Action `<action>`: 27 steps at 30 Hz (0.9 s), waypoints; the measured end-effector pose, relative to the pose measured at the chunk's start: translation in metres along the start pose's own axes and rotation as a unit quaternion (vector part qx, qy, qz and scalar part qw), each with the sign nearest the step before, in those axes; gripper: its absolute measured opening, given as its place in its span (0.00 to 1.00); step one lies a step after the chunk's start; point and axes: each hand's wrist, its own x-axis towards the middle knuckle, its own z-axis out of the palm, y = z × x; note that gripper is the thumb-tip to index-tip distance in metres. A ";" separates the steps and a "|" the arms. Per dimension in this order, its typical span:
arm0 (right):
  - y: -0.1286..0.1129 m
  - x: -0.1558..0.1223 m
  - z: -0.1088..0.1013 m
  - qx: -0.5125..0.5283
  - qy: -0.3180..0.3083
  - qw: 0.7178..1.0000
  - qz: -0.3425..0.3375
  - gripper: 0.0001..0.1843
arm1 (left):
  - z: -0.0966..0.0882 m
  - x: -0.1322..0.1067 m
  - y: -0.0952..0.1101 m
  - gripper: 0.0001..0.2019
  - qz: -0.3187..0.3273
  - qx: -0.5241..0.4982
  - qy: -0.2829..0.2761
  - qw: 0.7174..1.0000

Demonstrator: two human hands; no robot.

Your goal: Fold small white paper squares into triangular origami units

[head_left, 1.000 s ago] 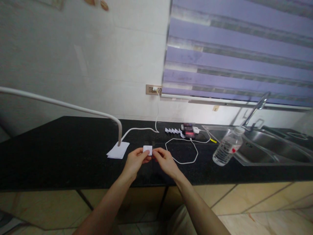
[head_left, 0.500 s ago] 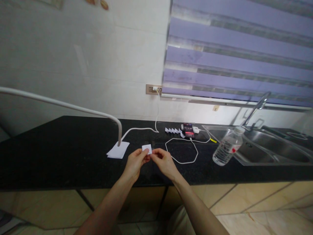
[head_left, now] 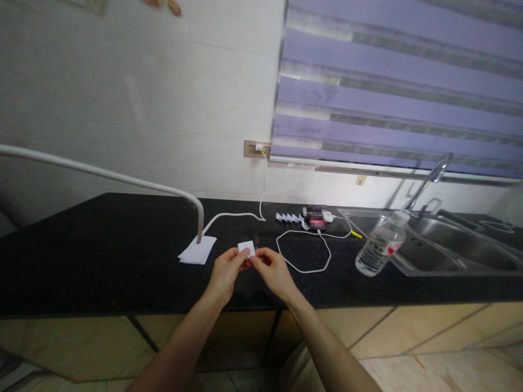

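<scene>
A small folded square of white paper (head_left: pixel 245 247) is held up over the black countertop (head_left: pixel 122 272). My left hand (head_left: pixel 227 269) pinches it, thumb on the near face and fingers behind. At its lower right corner, the thumb and forefinger of my right hand (head_left: pixel 273 269) close on the paper's edge. To the left lies a small stack of white paper sheets (head_left: pixel 198 251). Several folded white paper pieces (head_left: pixel 289 218) stand in a row at the back, beside a partly blurred phone-like device (head_left: pixel 315 219).
A white cable (head_left: pixel 232 214) runs from the wall socket (head_left: pixel 256 148) along the counter, and another loops near the device. A clear water bottle (head_left: pixel 381 245) stands at the right, before the steel sink (head_left: pixel 433 267) and tap (head_left: pixel 439 169). A thick white cord (head_left: pixel 102 173) arches in from the left.
The right fingers have shifted slightly left and closer to the left thumb. The folded paper has turned a little. Everything else stays in place.
</scene>
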 end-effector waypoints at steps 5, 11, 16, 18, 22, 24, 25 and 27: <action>-0.003 -0.001 0.000 0.013 0.011 1.000 0.003 0.10 | -0.002 -0.002 0.002 0.10 -0.012 0.009 -0.017 1.000; -0.003 -0.002 0.002 0.024 0.011 1.000 0.001 0.09 | 0.001 -0.002 -0.001 0.11 -0.014 -0.025 0.004 1.000; -0.003 -0.002 0.002 0.013 0.012 1.000 0.003 0.09 | 0.003 -0.001 -0.001 0.11 -0.017 -0.037 0.007 0.999; -0.003 -0.002 0.002 0.004 0.014 1.000 0.002 0.10 | 0.003 -0.002 -0.001 0.11 -0.015 -0.033 0.011 0.999; -0.003 -0.002 0.000 -0.048 0.029 0.998 -0.026 0.13 | 0.004 -0.003 -0.001 0.10 -0.013 -0.013 0.013 1.000; -0.003 -0.002 -0.003 -0.078 0.034 0.996 -0.038 0.13 | 0.003 -0.003 0.000 0.10 -0.025 -0.001 -0.001 1.000; -0.003 -0.002 -0.004 -0.088 0.035 0.995 -0.039 0.12 | 0.002 -0.003 0.001 0.10 -0.027 0.003 -0.006 1.000; -0.004 -0.002 -0.007 -0.096 0.029 0.994 -0.034 0.12 | 0.000 -0.001 0.003 0.11 -0.021 0.010 0.004 1.000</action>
